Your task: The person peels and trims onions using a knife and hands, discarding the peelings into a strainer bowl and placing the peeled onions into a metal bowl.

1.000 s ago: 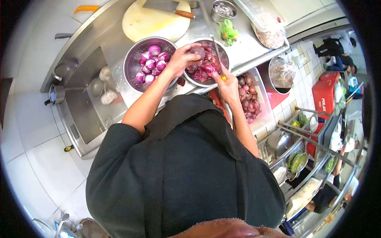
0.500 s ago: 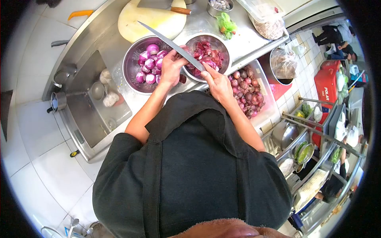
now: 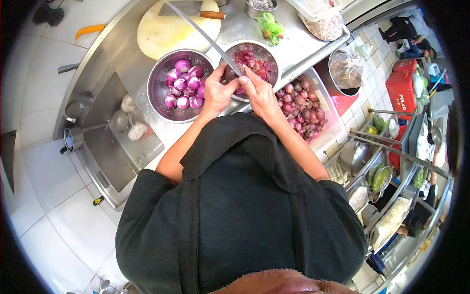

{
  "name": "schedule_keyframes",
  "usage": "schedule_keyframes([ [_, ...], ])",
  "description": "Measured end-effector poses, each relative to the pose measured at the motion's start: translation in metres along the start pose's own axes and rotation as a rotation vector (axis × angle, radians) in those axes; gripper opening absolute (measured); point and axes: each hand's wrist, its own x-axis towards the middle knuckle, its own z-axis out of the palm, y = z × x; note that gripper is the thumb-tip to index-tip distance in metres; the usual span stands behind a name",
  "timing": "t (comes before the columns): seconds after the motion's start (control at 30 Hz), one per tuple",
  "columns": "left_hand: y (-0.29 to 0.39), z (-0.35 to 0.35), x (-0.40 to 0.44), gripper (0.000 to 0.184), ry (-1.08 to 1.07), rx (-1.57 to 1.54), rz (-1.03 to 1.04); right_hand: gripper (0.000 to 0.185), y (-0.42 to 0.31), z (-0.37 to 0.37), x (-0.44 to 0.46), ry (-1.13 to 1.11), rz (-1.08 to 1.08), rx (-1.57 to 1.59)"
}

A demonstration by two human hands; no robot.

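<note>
My right hand (image 3: 260,97) is closed on a long knife (image 3: 203,40), whose blade points up and left over the two colanders. My left hand (image 3: 218,91) is closed close beside it, around a dark red onion partly hidden by the fingers and blade. Beyond the hands, a colander (image 3: 275,58) holds red onion skins (image 3: 255,66). To the left, another colander (image 3: 152,100) contains several peeled purple onions (image 3: 182,84). At the right, unpeeled red onions (image 3: 306,110) fill a pale tub (image 3: 333,110).
A round cutting board (image 3: 164,36) with a cleaver (image 3: 183,9) lies at the back. A green bag (image 3: 270,28) and metal bowl (image 3: 261,9) are near it. The sink (image 3: 105,147) is left; a metal rack (image 3: 406,159) is right. People are farther off.
The knife has swung from the skins colander to point up and left. My hands have come together, and my left hand has drawn back from above the skins with the onion.
</note>
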Motion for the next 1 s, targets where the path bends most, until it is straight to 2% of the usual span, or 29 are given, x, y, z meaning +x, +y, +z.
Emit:
schedule_keyframes([
  [0.03,-0.001,0.0,0.001,0.048,0.017,0.034,0.023,0.058,0.002,0.002,0.004,0.008,-0.023,0.037],
  [0.13,0.011,0.01,-0.002,0.052,0.08,0.274,0.152,0.058,-0.01,-0.003,0.008,-0.103,0.145,0.21],
  [0.2,0.028,0.019,-0.005,0.053,0.071,0.412,0.274,0.054,0.0,0.005,0.013,0.007,0.183,0.279],
  [0.23,0.011,0.017,-0.001,0.054,0.091,0.495,0.422,0.054,0.003,0.003,0.016,0.008,0.262,0.27],
  [0.27,0.008,0.016,-0.001,0.054,0.067,0.485,0.434,0.057,0.005,0.0,0.018,0.011,0.341,0.261],
  [0.33,0.01,0.013,0.002,0.056,0.028,0.485,0.454,0.067,-0.006,-0.004,0.018,0.0,0.433,0.551],
  [0.37,0.012,0.012,0.0,0.057,0.005,0.333,0.295,0.069,-0.009,-0.01,0.02,-0.047,0.553,0.646],
  [0.4,0.011,0.006,0.003,0.059,-0.034,0.247,0.229,0.07,-0.011,-0.017,0.021,-0.097,0.673,0.742],
  [0.47,0.01,-0.008,0.012,0.061,-0.162,-0.19,-0.04,0.075,-0.013,-0.028,0.021,-0.191,0.746,0.978],
  [0.53,0.006,-0.016,0.019,0.06,-0.288,-0.561,-0.107,0.074,-0.004,-0.041,0.024,-0.414,0.743,1.172],
  [0.6,0.003,-0.02,0.02,0.058,-0.394,-0.871,-0.177,0.073,-0.01,-0.044,0.025,-0.445,0.722,1.197],
  [0.67,-0.001,-0.025,0.028,0.059,-0.444,-0.938,-0.229,0.072,-0.012,-0.044,0.027,-0.422,0.697,1.165],
  [0.73,0.003,-0.023,0.031,0.059,-0.235,-0.538,-0.198,0.071,-0.015,-0.042,0.029,-0.343,0.659,1.078],
  [0.77,0.006,-0.02,0.035,0.064,-0.166,-0.2,-0.136,0.071,-0.021,-0.04,0.03,-0.254,0.653,1.031],
  [0.87,0.009,-0.016,0.032,0.075,-0.159,0.405,0.115,0.07,-0.026,-0.03,0.03,-0.191,0.619,0.825],
  [0.9,0.023,-0.004,0.028,0.072,-0.059,0.497,0.227,0.069,-0.029,-0.026,0.029,-0.206,0.605,0.759],
  [1.0,0.016,-0.003,0.03,0.063,-0.021,0.526,0.13,0.066,-0.025,-0.02,0.028,-0.262,0.585,0.774],
])
